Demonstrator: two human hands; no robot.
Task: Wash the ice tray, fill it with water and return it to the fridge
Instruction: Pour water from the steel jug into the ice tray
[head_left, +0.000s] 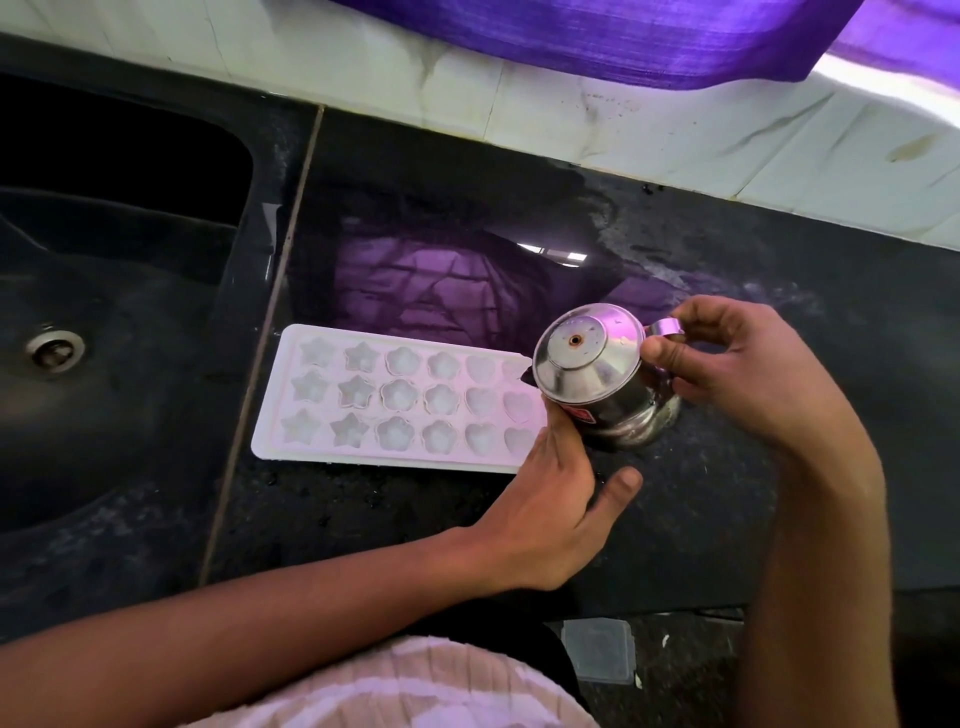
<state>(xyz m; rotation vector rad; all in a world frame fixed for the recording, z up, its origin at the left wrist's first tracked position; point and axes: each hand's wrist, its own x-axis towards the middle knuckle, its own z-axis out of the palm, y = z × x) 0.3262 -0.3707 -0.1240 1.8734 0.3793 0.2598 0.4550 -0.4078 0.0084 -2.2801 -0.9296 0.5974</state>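
A white ice tray (395, 400) with star, flower and heart moulds lies flat on the black stone counter (415, 509), just right of the sink. A small steel lidded jug (592, 374) stands at the tray's right end, its spout over the tray's corner. My right hand (727, 364) pinches the jug's handle from the right. My left hand (556, 499) rests against the jug's near side by the tray's right end, fingers fairly straight, thumb spread out on the counter.
A dark sink (104, 322) with a metal drain (56, 349) lies at the left. A white tiled wall (571, 119) runs along the back, with purple cloth (649, 36) hanging above it. The counter's front edge is near my body.
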